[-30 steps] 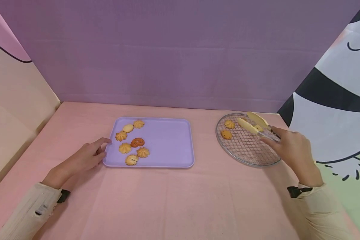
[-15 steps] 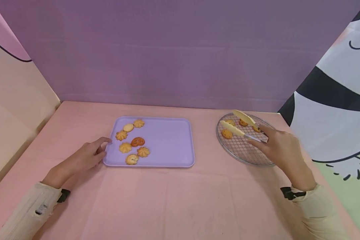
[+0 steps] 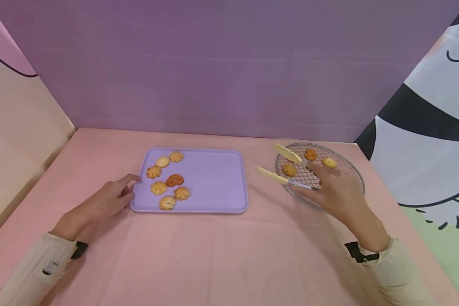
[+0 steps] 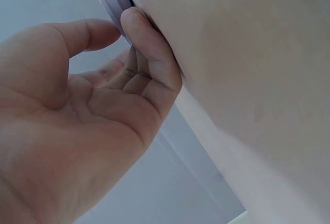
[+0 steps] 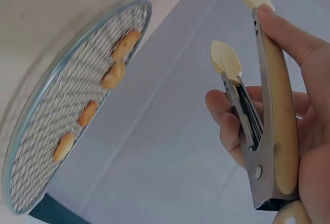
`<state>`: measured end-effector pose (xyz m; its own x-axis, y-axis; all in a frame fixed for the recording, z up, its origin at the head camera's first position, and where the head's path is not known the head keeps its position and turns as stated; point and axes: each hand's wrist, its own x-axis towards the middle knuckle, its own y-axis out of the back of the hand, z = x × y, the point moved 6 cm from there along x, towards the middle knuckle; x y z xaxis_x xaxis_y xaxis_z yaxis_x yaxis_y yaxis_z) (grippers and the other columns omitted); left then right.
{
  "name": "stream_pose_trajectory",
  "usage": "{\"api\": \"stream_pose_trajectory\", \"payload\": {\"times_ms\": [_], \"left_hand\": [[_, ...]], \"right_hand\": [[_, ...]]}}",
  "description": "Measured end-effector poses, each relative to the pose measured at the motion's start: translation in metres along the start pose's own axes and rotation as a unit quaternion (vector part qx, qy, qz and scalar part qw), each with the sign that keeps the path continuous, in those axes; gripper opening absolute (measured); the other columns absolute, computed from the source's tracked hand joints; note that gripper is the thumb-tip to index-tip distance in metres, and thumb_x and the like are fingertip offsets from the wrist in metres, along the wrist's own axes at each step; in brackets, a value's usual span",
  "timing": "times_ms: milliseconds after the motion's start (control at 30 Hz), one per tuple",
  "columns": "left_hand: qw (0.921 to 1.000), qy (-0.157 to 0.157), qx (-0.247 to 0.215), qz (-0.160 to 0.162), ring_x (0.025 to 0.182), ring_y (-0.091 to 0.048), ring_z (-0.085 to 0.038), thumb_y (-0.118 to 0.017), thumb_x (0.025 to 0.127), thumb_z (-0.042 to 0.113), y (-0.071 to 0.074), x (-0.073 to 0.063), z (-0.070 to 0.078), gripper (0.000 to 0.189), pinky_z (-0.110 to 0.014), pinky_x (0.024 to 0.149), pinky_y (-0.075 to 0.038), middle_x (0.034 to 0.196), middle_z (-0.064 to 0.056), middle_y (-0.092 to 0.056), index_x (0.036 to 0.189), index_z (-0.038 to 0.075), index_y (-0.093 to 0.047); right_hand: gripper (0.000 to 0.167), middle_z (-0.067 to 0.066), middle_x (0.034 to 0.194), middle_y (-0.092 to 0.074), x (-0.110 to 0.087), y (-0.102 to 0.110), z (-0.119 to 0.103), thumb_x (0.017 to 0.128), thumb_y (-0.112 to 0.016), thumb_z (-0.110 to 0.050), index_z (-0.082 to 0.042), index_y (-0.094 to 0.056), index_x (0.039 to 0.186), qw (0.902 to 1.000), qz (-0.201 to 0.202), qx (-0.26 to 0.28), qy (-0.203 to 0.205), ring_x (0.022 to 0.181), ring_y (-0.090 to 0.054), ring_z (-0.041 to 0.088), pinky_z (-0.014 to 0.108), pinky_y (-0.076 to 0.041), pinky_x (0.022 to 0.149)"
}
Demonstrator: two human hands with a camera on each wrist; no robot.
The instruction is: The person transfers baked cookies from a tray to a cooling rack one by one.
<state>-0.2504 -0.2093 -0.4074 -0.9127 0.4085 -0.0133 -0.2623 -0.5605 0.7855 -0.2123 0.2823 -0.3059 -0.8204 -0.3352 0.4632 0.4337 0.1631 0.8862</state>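
Observation:
My left hand (image 3: 107, 199) pinches the left rim of a lilac rectangular tray (image 3: 218, 182), its thumb and curled fingers meeting at the edge in the left wrist view. Several cookies lie on the tray's left part, among them a brown pretzel-shaped one (image 3: 174, 180) and flower-shaped ones such as this cookie (image 3: 182, 194). My right hand (image 3: 338, 193) grips metal food tongs (image 5: 281, 116) with cream tips. The tongs' arms are spread, with nothing between them, over the left edge of a round wire rack (image 3: 346, 170). Several cookies (image 5: 113, 74) rest on the rack.
A pink cloth (image 3: 229, 255) covers the table, with a strip of it between tray and rack. Behind stands a purple backdrop (image 3: 222, 76). A panda-patterned panel (image 3: 424, 144) borders the right side, and a cream panel (image 3: 19, 136) the left.
My right hand has carried the spread tongs leftward from over the rack's cookies to its left edge, uncovering the cookies at the back. My left hand stays at the tray.

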Motion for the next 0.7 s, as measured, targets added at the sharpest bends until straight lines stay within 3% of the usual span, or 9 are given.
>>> {"api": "stream_pose_trajectory", "payload": {"times_ms": [167, 300, 433, 567, 700], "left_hand": [[1.0000, -0.003, 0.000, -0.001, 0.059, -0.051, -0.013, -0.055, 0.097, 0.002, -0.001, 0.001, 0.000, 0.043, -0.025, 0.053, -0.043, 0.072, -0.002, -0.054, 0.139, -0.003, -0.044], [1.0000, 0.000, -0.003, -0.003, 0.060, -0.051, -0.014, -0.055, 0.098, 0.002, -0.001, 0.001, 0.000, 0.044, -0.025, 0.053, -0.043, 0.073, -0.003, -0.055, 0.139, -0.003, -0.044], [1.0000, 0.002, -0.007, -0.003, 0.060, -0.052, -0.014, -0.055, 0.098, 0.003, -0.001, 0.001, 0.000, 0.044, -0.025, 0.054, -0.043, 0.073, -0.003, -0.055, 0.140, -0.003, -0.044], [1.0000, 0.002, -0.007, -0.003, 0.061, -0.052, -0.014, -0.055, 0.098, 0.003, -0.001, 0.001, 0.000, 0.044, -0.025, 0.054, -0.043, 0.074, -0.003, -0.055, 0.140, -0.002, -0.043], [1.0000, 0.005, -0.004, -0.004, 0.061, -0.052, -0.014, -0.055, 0.098, 0.003, -0.001, 0.000, -0.001, 0.044, -0.025, 0.055, -0.044, 0.075, -0.004, -0.055, 0.140, -0.002, -0.044]], "right_hand": [[0.079, 0.018, 0.080, -0.070, 0.002, -0.006, -0.016, 0.069, -0.087, -0.049, -0.005, -0.063, 0.129, 0.9997, -0.012, 0.014, 0.014, 0.047, -0.044, 0.017, 0.029, -0.030, 0.041], [0.092, 0.015, 0.092, -0.071, 0.005, -0.013, -0.028, 0.070, -0.084, -0.055, -0.009, -0.050, 0.143, 0.9987, -0.029, 0.029, 0.029, 0.059, -0.056, 0.024, 0.035, -0.043, 0.045], [0.097, 0.013, 0.105, -0.070, 0.009, -0.018, -0.039, 0.071, -0.082, -0.058, -0.012, -0.043, 0.147, 0.9975, -0.028, 0.041, 0.051, 0.079, -0.065, 0.031, 0.044, -0.053, 0.056], [0.096, 0.018, 0.118, -0.067, 0.013, -0.022, -0.051, 0.072, -0.082, -0.058, -0.008, -0.045, 0.145, 0.9960, -0.030, 0.049, 0.069, 0.094, -0.067, 0.036, 0.050, -0.056, 0.068], [0.093, 0.022, 0.118, -0.066, 0.017, -0.026, -0.066, 0.072, -0.082, -0.058, -0.005, -0.050, 0.142, 0.9939, -0.026, 0.050, 0.095, 0.098, -0.067, 0.038, 0.051, -0.056, 0.069]]}}
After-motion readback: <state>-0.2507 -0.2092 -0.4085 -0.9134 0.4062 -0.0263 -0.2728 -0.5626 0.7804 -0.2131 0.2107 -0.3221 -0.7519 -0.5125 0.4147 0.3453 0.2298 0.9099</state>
